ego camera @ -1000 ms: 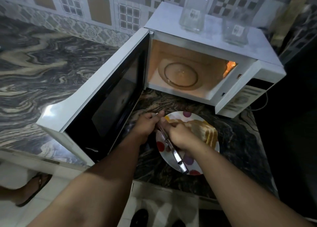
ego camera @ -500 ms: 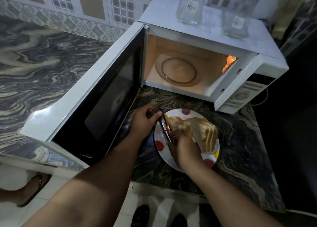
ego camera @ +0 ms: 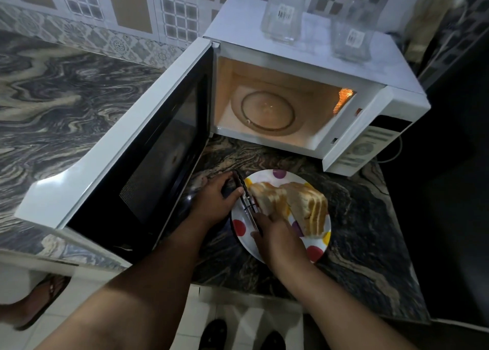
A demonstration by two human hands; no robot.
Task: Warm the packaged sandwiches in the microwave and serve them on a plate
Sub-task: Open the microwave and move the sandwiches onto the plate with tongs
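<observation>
Two stacked triangular sandwiches, the left sandwich point(ego camera: 271, 200) and the right sandwich point(ego camera: 308, 208), lie on a white polka-dot plate point(ego camera: 316, 249) on the counter in front of the microwave point(ego camera: 304, 66). The microwave door point(ego camera: 148, 148) stands swung out to the left; inside, the lit cavity holds only the glass turntable point(ego camera: 267, 111). Metal tongs point(ego camera: 247, 201) with black tips lie along the plate's left edge. My left hand point(ego camera: 214, 204) grips their black tip end. My right hand point(ego camera: 279, 234) holds their handle end, with its fingers against the left sandwich.
Two clear glass jars point(ego camera: 284, 11) point(ego camera: 350, 36) stand on top of the microwave. The open door blocks the counter to the left of the plate. The marbled counter point(ego camera: 365, 243) ends just below the plate. A sandalled foot point(ego camera: 34, 304) is on the floor at lower left.
The tongs turned from slanting across the plate toward me to lying along its left edge. My right hand slid back toward me, uncovering both sandwiches.
</observation>
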